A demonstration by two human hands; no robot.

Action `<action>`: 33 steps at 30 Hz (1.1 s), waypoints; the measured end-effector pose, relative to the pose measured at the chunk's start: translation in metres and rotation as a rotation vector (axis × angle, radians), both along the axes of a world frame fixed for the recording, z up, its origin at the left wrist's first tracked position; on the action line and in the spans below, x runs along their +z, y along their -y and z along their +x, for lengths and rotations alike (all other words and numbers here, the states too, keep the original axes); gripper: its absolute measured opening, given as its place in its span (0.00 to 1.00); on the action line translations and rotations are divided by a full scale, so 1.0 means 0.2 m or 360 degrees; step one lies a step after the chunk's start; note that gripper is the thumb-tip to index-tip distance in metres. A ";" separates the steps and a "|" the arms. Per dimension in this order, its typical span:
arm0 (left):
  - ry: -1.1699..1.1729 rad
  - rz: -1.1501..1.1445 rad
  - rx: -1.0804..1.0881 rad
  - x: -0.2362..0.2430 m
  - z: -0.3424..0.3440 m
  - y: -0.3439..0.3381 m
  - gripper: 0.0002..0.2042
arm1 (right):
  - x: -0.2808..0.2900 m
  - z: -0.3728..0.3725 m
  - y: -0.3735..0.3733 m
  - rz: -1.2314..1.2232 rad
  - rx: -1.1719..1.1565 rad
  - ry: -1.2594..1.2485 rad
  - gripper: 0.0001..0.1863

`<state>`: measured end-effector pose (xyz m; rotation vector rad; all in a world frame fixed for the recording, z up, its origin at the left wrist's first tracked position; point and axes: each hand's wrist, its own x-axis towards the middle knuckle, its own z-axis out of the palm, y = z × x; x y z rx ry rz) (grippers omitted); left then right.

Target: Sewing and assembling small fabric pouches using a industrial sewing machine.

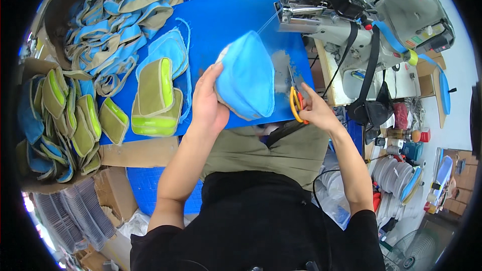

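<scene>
My left hand (212,105) grips a blue fabric piece (244,75) with a pale edge, held up over the front of the blue work surface (216,17). My right hand (314,108) holds scissors with orange and yellow handles (296,103), index finger extended, the blades pointing away from me just right of the fabric. Thin threads run from the fabric up toward the sewing machine (334,27). Left of my left hand lie olive and neon-yellow padded pieces (155,93) on top of light-blue pieces (165,50).
A heap of blue-and-beige strips (115,20) lies at the back left, above a cardboard box (108,193) and piled pouches (78,115). Black straps (371,65) hang from the machine. Spools (396,180) stand at right, a fan (411,251) at lower right.
</scene>
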<state>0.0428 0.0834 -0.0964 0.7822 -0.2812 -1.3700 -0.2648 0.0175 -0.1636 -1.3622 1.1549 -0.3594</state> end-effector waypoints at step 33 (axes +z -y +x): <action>0.2905 -0.0810 -0.1293 -0.43 0.09 -0.25 0.09 | -0.08 0.37 -0.04 -0.0906 -0.0179 -0.0340 0.25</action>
